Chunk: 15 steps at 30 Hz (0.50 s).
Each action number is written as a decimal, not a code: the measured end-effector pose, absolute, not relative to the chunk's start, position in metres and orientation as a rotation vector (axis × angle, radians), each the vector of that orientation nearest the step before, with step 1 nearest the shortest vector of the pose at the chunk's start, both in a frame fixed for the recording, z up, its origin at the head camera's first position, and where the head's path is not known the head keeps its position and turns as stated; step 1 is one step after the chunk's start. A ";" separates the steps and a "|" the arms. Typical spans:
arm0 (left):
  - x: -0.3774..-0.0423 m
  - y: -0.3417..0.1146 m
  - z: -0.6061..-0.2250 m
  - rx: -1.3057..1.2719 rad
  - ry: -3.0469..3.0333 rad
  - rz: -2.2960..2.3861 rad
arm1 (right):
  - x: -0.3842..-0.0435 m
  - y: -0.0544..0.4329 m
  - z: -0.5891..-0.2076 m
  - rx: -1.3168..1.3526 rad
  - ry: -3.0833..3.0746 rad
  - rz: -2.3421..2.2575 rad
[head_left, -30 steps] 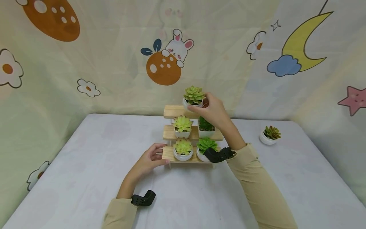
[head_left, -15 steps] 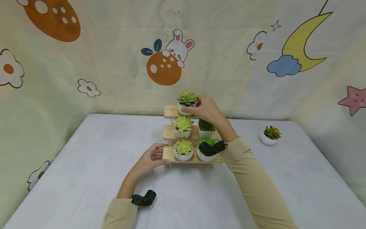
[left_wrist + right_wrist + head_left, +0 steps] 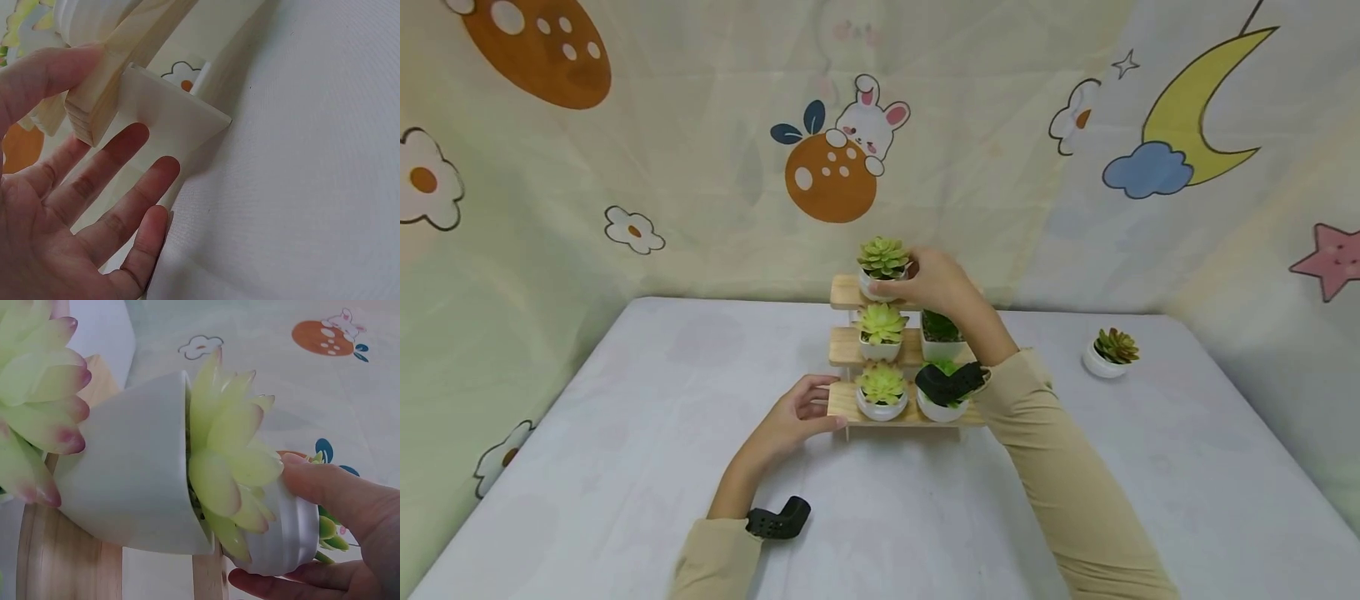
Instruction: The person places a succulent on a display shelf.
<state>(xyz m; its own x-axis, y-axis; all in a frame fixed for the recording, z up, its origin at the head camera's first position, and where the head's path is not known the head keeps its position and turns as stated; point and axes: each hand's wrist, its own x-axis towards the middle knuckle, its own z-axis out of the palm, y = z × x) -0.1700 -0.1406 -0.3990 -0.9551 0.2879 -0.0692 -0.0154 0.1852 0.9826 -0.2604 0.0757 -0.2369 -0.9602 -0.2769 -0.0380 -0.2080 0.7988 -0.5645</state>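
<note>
My right hand (image 3: pixel 934 283) grips the white pot of a green succulent (image 3: pixel 883 258) between thumb and fingers, right at the left part of the top shelf. In the right wrist view the round ribbed pot (image 3: pixel 290 531) is partly hidden behind a nearer potted succulent (image 3: pixel 134 469). A three-tier wooden plant stand (image 3: pixel 842 346) bears two potted succulents on each lower tier; my right arm partly covers those on the right. My left hand (image 3: pixel 792 417) holds the left end of the bottom shelf, its thumb on the board (image 3: pixel 97 103) and its index finger behind, other fingers spread beside the white support (image 3: pixel 165 100).
Apart from the stand, a small reddish-green succulent in a white pot (image 3: pixel 1107 358) stands at the back right of the white-covered table (image 3: pixel 625 467). A cartoon-printed cloth (image 3: pixel 700 150) hangs close behind the stand.
My right hand has moved left and down with the succulent, from above the top shelf's middle to its left part. My left hand has stayed at the bottom shelf.
</note>
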 end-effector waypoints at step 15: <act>-0.171 -0.143 -0.402 0.269 2.224 1.834 | -0.260 0.077 -0.233 -0.425 2.814 -0.850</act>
<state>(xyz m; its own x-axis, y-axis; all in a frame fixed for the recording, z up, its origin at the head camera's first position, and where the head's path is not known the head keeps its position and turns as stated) -0.1710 -0.1428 -0.4020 -0.9528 0.2951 -0.0712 -0.0138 0.1924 0.9812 -0.2597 0.0772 -0.2327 -0.9448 -0.3176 -0.0801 -0.2202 0.7967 -0.5628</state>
